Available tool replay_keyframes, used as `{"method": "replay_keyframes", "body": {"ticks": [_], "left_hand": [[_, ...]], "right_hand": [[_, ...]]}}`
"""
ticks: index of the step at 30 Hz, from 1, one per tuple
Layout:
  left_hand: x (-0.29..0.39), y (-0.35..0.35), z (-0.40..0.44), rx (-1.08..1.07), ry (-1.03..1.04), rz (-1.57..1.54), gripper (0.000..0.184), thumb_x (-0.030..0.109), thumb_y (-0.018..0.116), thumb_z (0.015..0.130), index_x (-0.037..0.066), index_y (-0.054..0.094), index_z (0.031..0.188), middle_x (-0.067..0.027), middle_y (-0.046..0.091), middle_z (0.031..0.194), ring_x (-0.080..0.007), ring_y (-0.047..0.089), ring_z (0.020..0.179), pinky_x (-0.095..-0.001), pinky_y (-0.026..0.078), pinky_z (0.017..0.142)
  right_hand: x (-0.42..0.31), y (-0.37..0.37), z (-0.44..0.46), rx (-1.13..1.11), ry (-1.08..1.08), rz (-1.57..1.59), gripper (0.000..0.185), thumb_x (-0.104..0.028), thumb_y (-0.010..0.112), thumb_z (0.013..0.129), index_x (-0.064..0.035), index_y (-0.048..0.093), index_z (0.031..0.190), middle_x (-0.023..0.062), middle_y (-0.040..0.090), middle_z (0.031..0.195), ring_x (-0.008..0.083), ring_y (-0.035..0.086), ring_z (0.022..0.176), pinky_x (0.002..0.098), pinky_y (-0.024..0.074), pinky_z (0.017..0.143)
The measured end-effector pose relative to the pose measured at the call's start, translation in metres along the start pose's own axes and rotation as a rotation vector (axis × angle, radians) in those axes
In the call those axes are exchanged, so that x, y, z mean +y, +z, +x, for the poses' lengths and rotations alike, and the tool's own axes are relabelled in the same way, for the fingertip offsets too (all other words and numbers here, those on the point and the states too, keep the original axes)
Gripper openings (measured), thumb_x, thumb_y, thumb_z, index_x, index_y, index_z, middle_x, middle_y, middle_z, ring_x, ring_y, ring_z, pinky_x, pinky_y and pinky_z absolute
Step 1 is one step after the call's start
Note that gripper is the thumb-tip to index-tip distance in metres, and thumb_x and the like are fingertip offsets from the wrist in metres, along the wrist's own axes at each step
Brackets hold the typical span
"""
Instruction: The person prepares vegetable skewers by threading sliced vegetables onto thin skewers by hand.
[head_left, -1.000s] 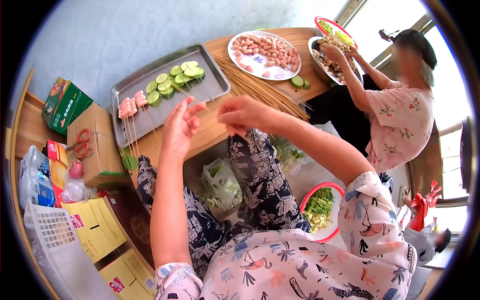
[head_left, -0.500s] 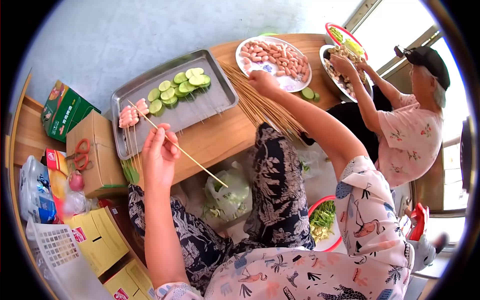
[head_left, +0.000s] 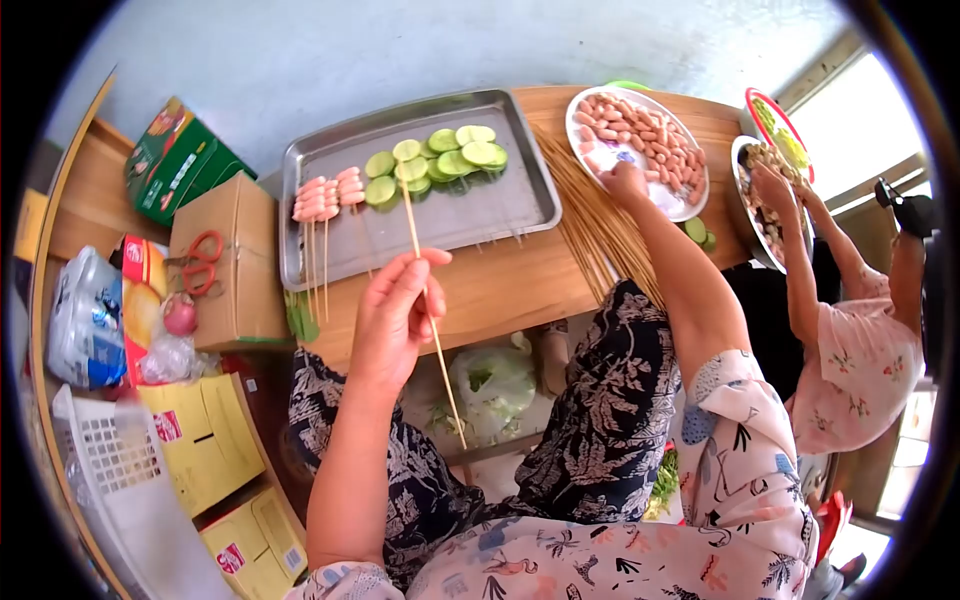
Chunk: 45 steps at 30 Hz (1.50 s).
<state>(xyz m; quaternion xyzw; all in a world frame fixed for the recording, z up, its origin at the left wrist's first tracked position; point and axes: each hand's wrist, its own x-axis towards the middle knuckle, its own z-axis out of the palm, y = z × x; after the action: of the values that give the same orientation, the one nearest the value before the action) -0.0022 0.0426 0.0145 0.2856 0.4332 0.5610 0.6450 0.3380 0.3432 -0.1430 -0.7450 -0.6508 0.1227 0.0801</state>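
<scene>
My left hand pinches a bare bamboo skewer, which slants from over the tray down toward my lap. My right hand is at the near edge of a white plate of small pink sausages. Its fingers are closed, and whatever they hold is hidden. On the metal tray, skewered sausages lie at the left and skewered green vegetable slices toward the middle. Many loose skewers lie between tray and plate.
On my right, another person has both hands in a bowl. Scissors rest on a cardboard box to my left, near a green box. A plastic bag sits under the wooden table.
The view has turned, so the table things sit farther right. The skewer in my left hand now points more upright. My right hand remains at the sausage plate, lower against its edge.
</scene>
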Motion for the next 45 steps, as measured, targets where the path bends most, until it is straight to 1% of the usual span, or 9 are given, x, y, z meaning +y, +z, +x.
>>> {"method": "replay_keyframes", "body": {"ticks": [2, 5, 7, 13, 18, 20, 27, 32, 45], "left_hand": [[-0.001, -0.001, -0.001, 0.003, 0.011, 0.000, 0.026, 0.021, 0.048, 0.098, 0.000, 0.057, 0.108, 0.0002, 0.050, 0.065, -0.0047, 0.040, 0.049, -0.0171, 0.033, 0.043], [-0.003, -0.004, 0.000, -0.026, 0.040, 0.010, 0.025, 0.021, 0.048, 0.098, 0.000, 0.058, 0.109, 0.0009, 0.049, 0.064, -0.0046, 0.039, 0.049, -0.0172, 0.032, 0.044], [-0.004, -0.004, 0.000, -0.012, 0.048, 0.051, 0.025, 0.021, 0.049, 0.098, 0.001, 0.058, 0.108, 0.0016, 0.049, 0.063, -0.0041, 0.039, 0.048, -0.0170, 0.032, 0.043], [-0.007, 0.002, 0.000, -0.027, 0.054, 0.098, 0.024, 0.021, 0.049, 0.097, 0.001, 0.059, 0.107, 0.0026, 0.050, 0.061, -0.0035, 0.040, 0.047, -0.0161, 0.031, 0.042], [-0.014, -0.001, -0.004, -0.092, 0.087, 0.131, 0.026, 0.024, 0.050, 0.097, 0.003, 0.061, 0.106, 0.0032, 0.051, 0.060, -0.0020, 0.042, 0.047, -0.0152, 0.031, 0.040], [-0.015, 0.000, -0.007, -0.129, 0.102, 0.130, 0.028, 0.028, 0.052, 0.096, 0.004, 0.062, 0.105, 0.0039, 0.052, 0.060, -0.0008, 0.042, 0.047, -0.0142, 0.030, 0.039], [-0.014, 0.012, -0.012, -0.194, 0.010, 0.204, 0.028, 0.026, 0.051, 0.096, 0.002, 0.061, 0.107, 0.0038, 0.049, 0.057, -0.0015, 0.041, 0.046, -0.0150, 0.030, 0.040], [-0.013, 0.016, -0.011, -0.217, -0.055, 0.261, 0.030, 0.028, 0.052, 0.096, 0.002, 0.061, 0.107, 0.0036, 0.048, 0.055, -0.0012, 0.039, 0.043, -0.0147, 0.029, 0.039], [-0.018, 0.007, -0.012, -0.244, -0.094, 0.280, 0.033, 0.029, 0.051, 0.096, -0.001, 0.061, 0.107, 0.0007, 0.050, 0.053, -0.0020, 0.039, 0.039, -0.0149, 0.029, 0.037]], "right_hand": [[0.017, 0.004, 0.010, 0.026, -0.034, 0.095, 0.048, -0.038, 0.064, 0.075, 0.0019, 0.067, 0.101, 0.0247, 0.066, 0.097, 0.0377, 0.064, 0.093, 0.0428, 0.0482, 0.088], [0.000, -0.017, -0.013, -0.053, 0.280, 0.810, 0.027, -0.029, 0.067, 0.076, -0.0054, 0.064, 0.089, 0.0079, 0.066, 0.079, 0.0180, 0.065, 0.081, 0.0332, 0.0512, 0.067], [-0.014, -0.040, -0.035, -0.152, 0.181, 1.152, 0.018, -0.022, 0.068, 0.077, -0.0091, 0.060, 0.086, 0.0023, 0.061, 0.078, 0.0111, 0.062, 0.077, 0.0248, 0.0466, 0.062], [-0.099, -0.090, -0.092, -0.738, -0.064, 1.735, 0.012, -0.017, 0.060, 0.086, -0.0067, 0.056, 0.080, 0.0027, 0.057, 0.080, 0.0110, 0.053, 0.067, 0.0219, 0.0408, 0.057], [-0.157, -0.100, -0.164, -0.787, -0.071, 1.943, 0.026, -0.023, 0.051, 0.093, 0.0000, 0.064, 0.094, 0.0036, 0.056, 0.071, 0.0154, 0.053, 0.068, 0.0273, 0.0430, 0.060], [-0.164, -0.088, -0.184, -0.823, 0.082, 2.153, 0.034, -0.028, 0.048, 0.096, 0.0018, 0.063, 0.099, 0.0048, 0.057, 0.072, 0.0179, 0.054, 0.069, 0.0291, 0.0442, 0.061], [-0.158, -0.065, -0.198, -0.894, 0.195, 2.152, 0.032, -0.022, 0.039, 0.100, 0.0036, 0.058, 0.104, 0.0137, 0.065, 0.098, 0.0242, 0.063, 0.089, 0.0324, 0.0512, 0.071], [-0.164, -0.070, -0.193, -0.767, -0.014, 2.071, 0.026, -0.014, 0.041, 0.097, 0.0032, 0.052, 0.113, 0.0155, 0.064, 0.106, 0.0272, 0.061, 0.105, 0.0352, 0.0519, 0.085], [-0.168, -0.082, -0.202, -0.740, -0.014, 1.903, 0.023, -0.013, 0.045, 0.094, 0.0003, 0.055, 0.110, 0.0166, 0.064, 0.109, 0.0263, 0.062, 0.104, 0.0358, 0.0504, 0.088]]}}
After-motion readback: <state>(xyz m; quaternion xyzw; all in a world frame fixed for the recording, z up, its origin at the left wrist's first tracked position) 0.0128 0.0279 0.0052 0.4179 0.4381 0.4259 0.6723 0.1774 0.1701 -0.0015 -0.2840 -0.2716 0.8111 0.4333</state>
